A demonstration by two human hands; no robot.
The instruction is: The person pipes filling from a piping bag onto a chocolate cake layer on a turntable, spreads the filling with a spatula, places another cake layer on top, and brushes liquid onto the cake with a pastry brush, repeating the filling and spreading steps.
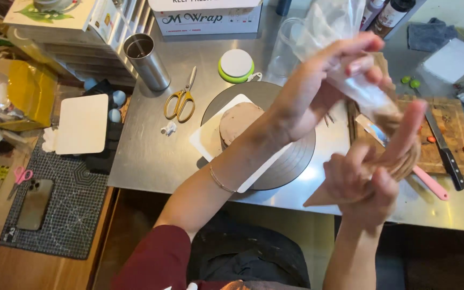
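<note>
Gripping clear piping bag (350, 80) at its upper end with left hand (323, 86), fingers pinched on the plastic; right hand (371, 177) clasped around the bag's lower, brown-filled part, index finger extended toward 1 o'clock. Bag raised above steel table (151, 150). At 9 o'clock of the hands: brown-frosted cake (237, 121) on turntable (291, 161). Farther, 10 o'clock: yellow-handled scissors (181, 102), steel cup (146, 62). At 3 o'clock: knife (447, 153) on cutting board (457, 129).

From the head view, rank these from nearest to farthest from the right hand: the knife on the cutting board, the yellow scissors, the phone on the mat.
From the right hand:
1. Knife, just to its right on the wooden cutting board.
2. Yellow scissors, across the steel table to the left, past the cake.
3. Phone, far left on the dark mat.
</note>
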